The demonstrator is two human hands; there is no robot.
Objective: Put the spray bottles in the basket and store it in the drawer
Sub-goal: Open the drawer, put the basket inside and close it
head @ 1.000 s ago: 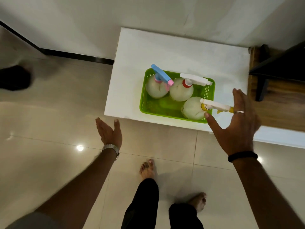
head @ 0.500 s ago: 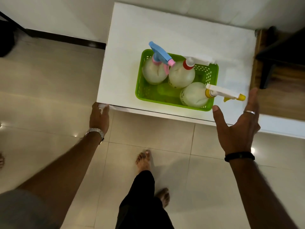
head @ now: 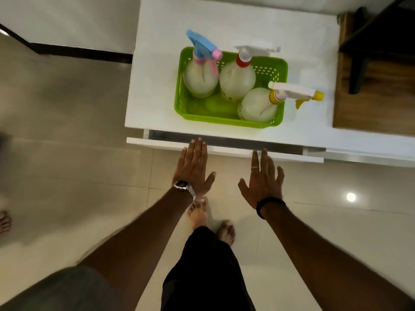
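Observation:
A green basket stands on the white cabinet top. It holds three pale spray bottles: one with a blue and pink trigger, one with a white trigger and red collar, one with a yellow collar and nozzle leaning right over the rim. Below the top's front edge the white drawer stands a little way out, showing a dark gap. My left hand and my right hand are flat with fingers spread, fingertips touching the drawer front's upper edge. Neither holds anything.
A wooden surface with a dark stand adjoins the cabinet on the right. Glossy floor tiles lie below, with my bare feet just under my hands. Another person's foot shows at the far left edge. A dark skirting strip runs along the wall.
Both hands have come together from the cabinet's outer corners to the drawer front. The drawer now stands slightly out, where before it looked flush. The view has moved closer over the cabinet.

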